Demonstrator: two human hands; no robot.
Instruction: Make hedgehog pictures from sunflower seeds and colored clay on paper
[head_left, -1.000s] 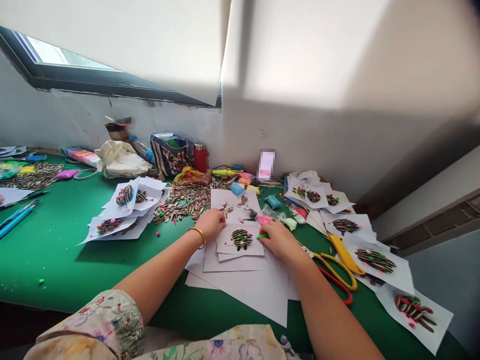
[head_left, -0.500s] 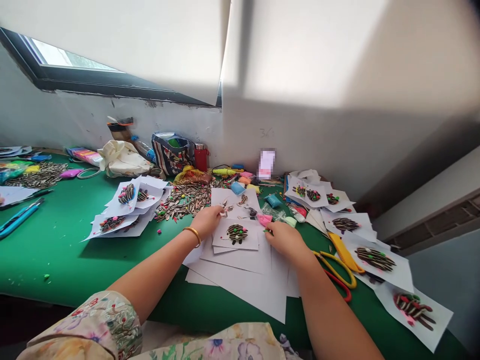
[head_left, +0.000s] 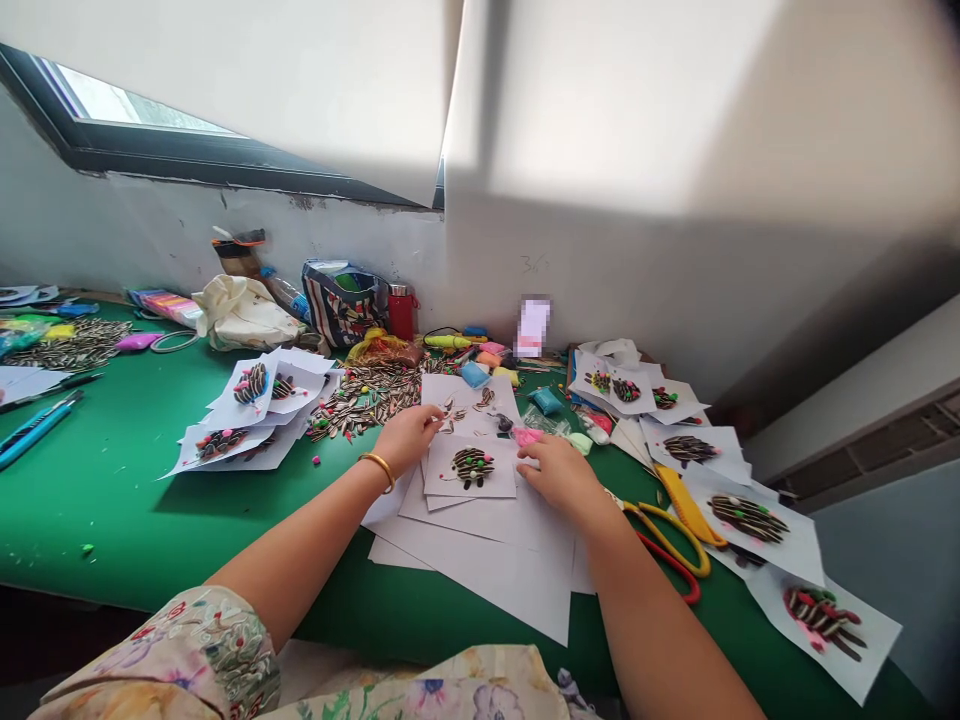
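My left hand (head_left: 409,438), a gold bangle at its wrist, is closed in a pinch over the loose sunflower seeds on a white sheet (head_left: 441,392). Whatever sits between its fingertips is too small to name. In front of it lies a small white card (head_left: 442,478) bearing a seed figure (head_left: 472,466) dotted with green, pink and white balls. At the card's right edge is my right hand (head_left: 559,475), its fingers curled together; what they hold, if anything, is hidden. Just beyond those fingers is pink clay (head_left: 527,436). More white paper (head_left: 517,590) lies under the card.
A heap of sunflower seeds (head_left: 375,398) spreads behind my left hand. Decorated cards (head_left: 262,415) are stacked at left, and others (head_left: 742,510) line the right side. Scissors (head_left: 679,540) with yellow and red handles lie by my right forearm. Bags and a red bottle (head_left: 401,312) stand along the wall.
My right hand has moved slightly left, up to the card's edge. The green bit seen at its fingertips before no longer shows there. My left hand stays over the seeds.
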